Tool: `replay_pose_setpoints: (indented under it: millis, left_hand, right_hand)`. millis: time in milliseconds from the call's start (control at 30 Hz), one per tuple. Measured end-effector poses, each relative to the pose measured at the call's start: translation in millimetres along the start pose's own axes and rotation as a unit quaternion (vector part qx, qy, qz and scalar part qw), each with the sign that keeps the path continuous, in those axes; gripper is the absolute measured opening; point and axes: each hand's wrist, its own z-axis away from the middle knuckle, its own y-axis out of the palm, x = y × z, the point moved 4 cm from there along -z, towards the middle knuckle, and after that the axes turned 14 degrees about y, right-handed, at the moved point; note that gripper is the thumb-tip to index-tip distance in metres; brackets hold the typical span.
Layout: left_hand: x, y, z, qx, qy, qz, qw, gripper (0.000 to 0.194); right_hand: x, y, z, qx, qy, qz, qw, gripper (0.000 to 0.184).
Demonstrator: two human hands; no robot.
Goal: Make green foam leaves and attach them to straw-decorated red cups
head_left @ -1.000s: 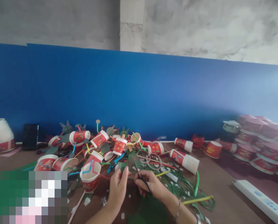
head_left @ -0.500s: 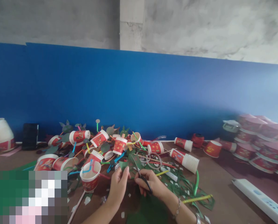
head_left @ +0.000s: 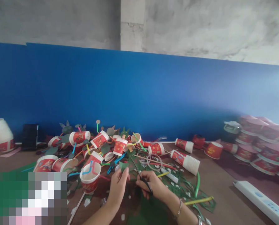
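Note:
My left hand (head_left: 119, 184) pinches a piece of green paper (head_left: 124, 166) between thumb and fingers, low over the table. Just to its right, my right hand (head_left: 150, 184) is wrapped round the black handles of a pair of scissors (head_left: 137, 168). The blades point up and to the left, beside the green paper; whether they touch it I cannot tell. Under my wrists lies a dark green sheet (head_left: 149, 209). Left of my left hand stands a red and white paper cup (head_left: 90, 178) with bent straws in it.
Behind my hands is a heap of paper cups (head_left: 120, 147), straws and paper shapes. Green offcuts (head_left: 186, 187) and a stack of cups (head_left: 186, 161) lie to the right. A white power strip (head_left: 262, 201) and piled red cups (head_left: 266, 147) are further right. A blue panel (head_left: 139, 93) stands behind.
Both hands stay nearly in place. My right hand and the scissors have shifted very slightly, and the left hand keeps hold of the green paper.

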Motion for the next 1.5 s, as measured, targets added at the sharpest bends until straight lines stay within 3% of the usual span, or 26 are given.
replay_pose_setpoints:
  millis: [367, 500, 733, 900, 1200, 1500]
  left_hand:
    - [3, 0.5, 0, -0.012, -0.020, 0.024, 0.999, 0.046]
    - [4, 0.5, 2, -0.013, -0.027, 0.031, 0.999, 0.045]
    - [-11, 12.1, 6, 0.095, 0.021, 0.091, 0.991, 0.034]
    - [-16, 19.6, 9, 0.141, 0.011, 0.153, 0.978, 0.028]
    - [-4, 9.2, 5, 0.033, -0.006, 0.147, 0.989, 0.031]
    - [-1, 16.3, 11, 0.030, -0.076, 0.239, 0.968, 0.026]
  right_hand:
    - [2, -2, 1, -0.023, 0.013, 0.021, 0.999, 0.038]
    - [7, -3, 3, -0.042, 0.013, -0.027, 0.999, 0.041]
    - [12, -4, 9, -0.074, -0.013, -0.119, 0.990, 0.042]
    - [14, -2, 10, -0.088, -0.029, -0.131, 0.987, 0.044]
    - [16, 19, 12, -0.006, -0.106, -0.083, 0.991, 0.041]
    - [16, 29, 12, -0.002, -0.114, -0.094, 0.989, 0.035]
